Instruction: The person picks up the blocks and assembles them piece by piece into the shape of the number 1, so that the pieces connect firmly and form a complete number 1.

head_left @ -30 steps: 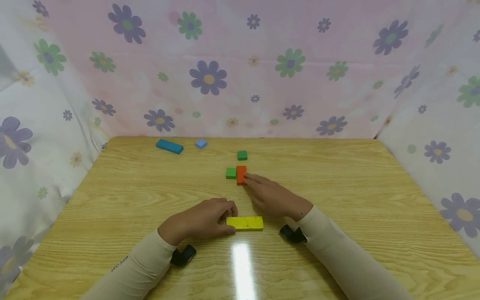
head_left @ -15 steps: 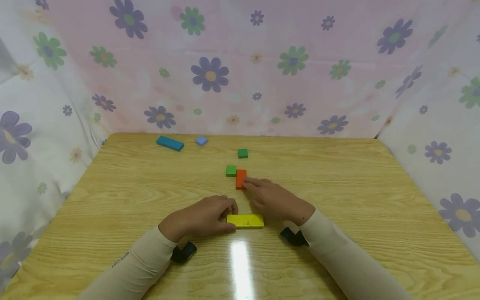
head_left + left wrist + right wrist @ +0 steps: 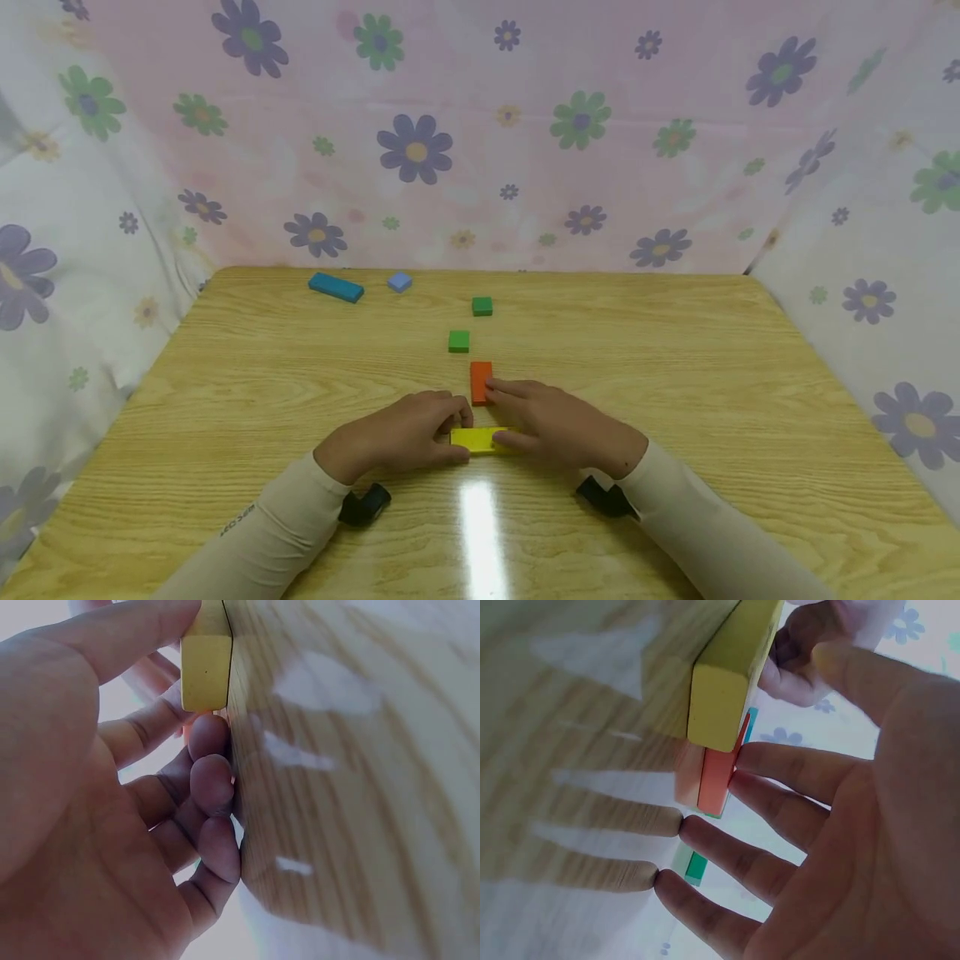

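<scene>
A yellow block (image 3: 472, 440) lies lengthwise on the table in front of the person. My left hand (image 3: 401, 433) pinches its left end, thumb on the near side and index finger on the far side; the other fingers curl against the tabletop in the left wrist view. Just beyond it lies a red-orange block (image 3: 481, 383), its long side pointing away. My right hand (image 3: 566, 425) has its fingers extended, with fingertips (image 3: 742, 759) on the red-orange block. Its thumb reaches over the yellow block, hiding that block's right end in the head view.
Two small green blocks, one light (image 3: 459, 341) and one darker (image 3: 482, 306), lie farther back. A long blue block (image 3: 336, 287) and a small light-blue block (image 3: 400, 282) are near the table's far edge. Flowered cloth (image 3: 480, 167) encloses the back and sides.
The red-orange block has slid toward the person, away from the light green block and close to the yellow one. My right hand has moved with it; the left hand keeps its place.
</scene>
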Available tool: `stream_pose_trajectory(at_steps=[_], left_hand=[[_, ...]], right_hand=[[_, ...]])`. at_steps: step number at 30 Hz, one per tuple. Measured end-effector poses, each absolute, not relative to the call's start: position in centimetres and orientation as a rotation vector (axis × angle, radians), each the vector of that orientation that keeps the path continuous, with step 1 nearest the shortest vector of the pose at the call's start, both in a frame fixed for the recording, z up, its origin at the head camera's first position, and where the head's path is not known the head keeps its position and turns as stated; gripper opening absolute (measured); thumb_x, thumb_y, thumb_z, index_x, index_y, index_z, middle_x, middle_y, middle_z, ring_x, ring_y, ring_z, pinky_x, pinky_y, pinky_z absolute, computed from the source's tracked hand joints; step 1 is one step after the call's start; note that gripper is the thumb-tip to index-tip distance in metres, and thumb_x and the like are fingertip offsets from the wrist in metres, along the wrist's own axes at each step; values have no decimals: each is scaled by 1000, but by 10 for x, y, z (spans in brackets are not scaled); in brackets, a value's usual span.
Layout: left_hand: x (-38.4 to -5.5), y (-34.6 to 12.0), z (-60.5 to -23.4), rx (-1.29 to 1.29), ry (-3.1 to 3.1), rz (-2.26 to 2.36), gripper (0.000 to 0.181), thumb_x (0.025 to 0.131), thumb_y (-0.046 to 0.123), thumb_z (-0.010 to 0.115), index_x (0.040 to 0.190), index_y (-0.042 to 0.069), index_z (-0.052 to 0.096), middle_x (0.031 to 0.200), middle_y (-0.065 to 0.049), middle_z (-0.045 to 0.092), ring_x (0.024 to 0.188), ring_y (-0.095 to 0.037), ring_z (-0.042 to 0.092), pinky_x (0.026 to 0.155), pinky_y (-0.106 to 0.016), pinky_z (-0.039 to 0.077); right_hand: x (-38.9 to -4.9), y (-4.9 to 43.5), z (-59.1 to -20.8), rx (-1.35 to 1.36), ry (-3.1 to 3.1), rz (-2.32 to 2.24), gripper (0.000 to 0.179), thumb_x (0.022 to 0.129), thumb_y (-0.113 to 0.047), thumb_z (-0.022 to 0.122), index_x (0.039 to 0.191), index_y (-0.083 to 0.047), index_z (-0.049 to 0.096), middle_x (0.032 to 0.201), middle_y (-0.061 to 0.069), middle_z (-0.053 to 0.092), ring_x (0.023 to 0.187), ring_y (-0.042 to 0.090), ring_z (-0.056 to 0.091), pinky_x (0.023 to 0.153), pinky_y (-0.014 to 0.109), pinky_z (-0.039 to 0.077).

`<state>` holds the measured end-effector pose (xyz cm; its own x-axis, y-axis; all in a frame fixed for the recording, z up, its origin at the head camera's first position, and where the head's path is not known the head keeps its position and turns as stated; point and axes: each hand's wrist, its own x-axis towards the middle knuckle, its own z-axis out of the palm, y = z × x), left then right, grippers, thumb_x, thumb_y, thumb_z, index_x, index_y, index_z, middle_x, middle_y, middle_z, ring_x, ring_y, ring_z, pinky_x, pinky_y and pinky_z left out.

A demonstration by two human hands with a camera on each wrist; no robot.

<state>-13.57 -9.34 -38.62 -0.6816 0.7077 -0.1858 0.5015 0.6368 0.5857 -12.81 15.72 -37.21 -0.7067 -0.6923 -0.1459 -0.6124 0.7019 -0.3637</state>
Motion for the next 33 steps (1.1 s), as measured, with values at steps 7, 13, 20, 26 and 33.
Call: stream_pose_trajectory(at_steps=[7, 13, 20, 26, 33], left_hand=[[-136, -95, -386, 950, 2456, 720, 30, 92, 37, 73, 114, 20, 61, 87, 6, 54, 77, -9, 50, 69, -25, 44], [-137, -94, -386, 958, 2458, 727, 30, 92, 36, 73, 114, 18, 62, 84, 5, 53, 76, -9, 48, 68, -25, 42], [-137, -93, -388, 970, 2471, 713, 30, 92, 36, 73, 113, 19, 62, 84, 6, 53, 76, -9, 48, 69, -26, 42], [-137, -93, -389, 977, 2471, 722, 30, 91, 36, 74, 113, 19, 62, 83, 6, 52, 75, -9, 48, 69, -26, 42], [-136, -93, -389, 997, 2481, 716, 30, 91, 34, 75, 112, 17, 62, 82, 5, 52, 74, -8, 48, 68, -25, 42]], right_hand=[[-121, 160, -374, -1125, 2683, -356, 68, 96, -47, 63, 151, -11, 43, 158, 7, 40, 142, 30, 44, 112, 47, 41], [-117, 162, -375, -1166, 2705, -332, 69, 93, -44, 69, 149, -12, 46, 156, 7, 43, 139, 30, 47, 110, 47, 43], [-116, 161, -376, -1194, 2739, -324, 60, 91, -40, 73, 141, -11, 55, 150, 8, 50, 134, 28, 53, 107, 44, 46], [-116, 160, -377, -1216, 2752, -359, 50, 90, -35, 75, 132, -11, 62, 142, 6, 56, 128, 24, 57, 103, 41, 49], [-116, 158, -378, -1233, 2758, -385, 46, 90, -33, 76, 128, -11, 64, 138, 3, 58, 125, 20, 58, 101, 37, 51]])
